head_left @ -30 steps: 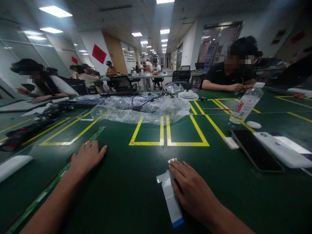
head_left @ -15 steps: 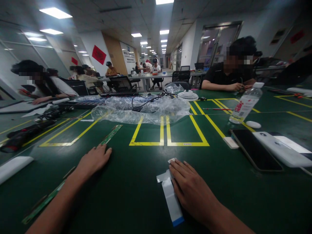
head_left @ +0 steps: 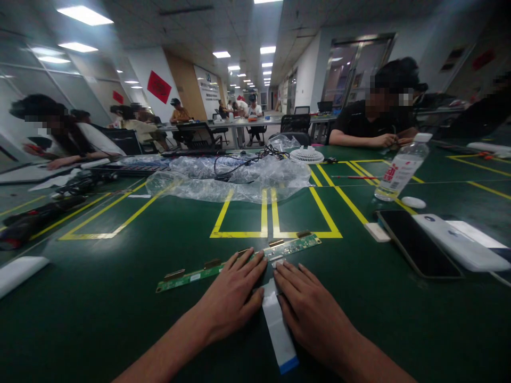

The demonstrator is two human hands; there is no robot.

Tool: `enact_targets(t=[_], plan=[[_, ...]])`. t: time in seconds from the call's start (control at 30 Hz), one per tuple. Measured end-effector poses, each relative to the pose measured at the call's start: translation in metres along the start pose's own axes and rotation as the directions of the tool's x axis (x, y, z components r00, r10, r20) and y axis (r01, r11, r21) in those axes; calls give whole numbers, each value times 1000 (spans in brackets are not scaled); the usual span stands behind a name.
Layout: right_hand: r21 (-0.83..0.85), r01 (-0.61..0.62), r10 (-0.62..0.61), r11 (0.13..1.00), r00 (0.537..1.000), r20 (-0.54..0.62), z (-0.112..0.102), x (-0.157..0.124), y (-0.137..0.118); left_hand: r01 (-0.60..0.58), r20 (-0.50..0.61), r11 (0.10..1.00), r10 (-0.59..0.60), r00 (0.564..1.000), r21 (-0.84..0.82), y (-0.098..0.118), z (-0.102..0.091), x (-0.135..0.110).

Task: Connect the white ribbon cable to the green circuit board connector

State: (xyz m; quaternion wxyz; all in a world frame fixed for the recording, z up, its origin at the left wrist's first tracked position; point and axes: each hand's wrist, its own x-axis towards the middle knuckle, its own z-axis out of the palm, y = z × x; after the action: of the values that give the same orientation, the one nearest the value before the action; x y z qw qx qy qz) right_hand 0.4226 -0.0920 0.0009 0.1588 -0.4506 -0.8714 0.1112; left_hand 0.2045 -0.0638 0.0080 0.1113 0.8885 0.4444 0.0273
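My left hand [head_left: 233, 295] lies flat on the green table, fingers spread, its fingertips resting on a long narrow green circuit board [head_left: 191, 275] that stretches from centre-left to just above both hands. My right hand [head_left: 309, 308] is also flat with fingers apart, its fingertips touching the top end of a white flat ribbon cable [head_left: 277, 332] with a blue tip, close to the board's edge. The cable runs between my two hands toward me.
A dark phone [head_left: 415, 242] and a white device [head_left: 459, 244] lie at the right, a water bottle [head_left: 401, 170] and a small white fan [head_left: 306, 155] farther back. Crumpled clear plastic with black wires [head_left: 231, 178] sits mid-table. Other people sit at the left and far right.
My left hand slid the long circuit board from the left side of the table to the centre, in front of the ribbon cable. My right hand stayed on the cable.
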Motion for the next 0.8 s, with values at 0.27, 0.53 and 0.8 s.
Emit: enact_targets(t=[0.27,0.53,0.8], plan=[[-3,-1,1,1000,1000,-25,3,0,0,-19,11,999,19,1000,-50,5,-1,-2],[-29,-8,8,1000,1000,8,3,2,-2,-32,44,997,35,998,-74,3,-5,-4],[-56,-34,35,998,999,12,10,4,-5,-45,42,998,47,998,-39,4,-1,-3]])
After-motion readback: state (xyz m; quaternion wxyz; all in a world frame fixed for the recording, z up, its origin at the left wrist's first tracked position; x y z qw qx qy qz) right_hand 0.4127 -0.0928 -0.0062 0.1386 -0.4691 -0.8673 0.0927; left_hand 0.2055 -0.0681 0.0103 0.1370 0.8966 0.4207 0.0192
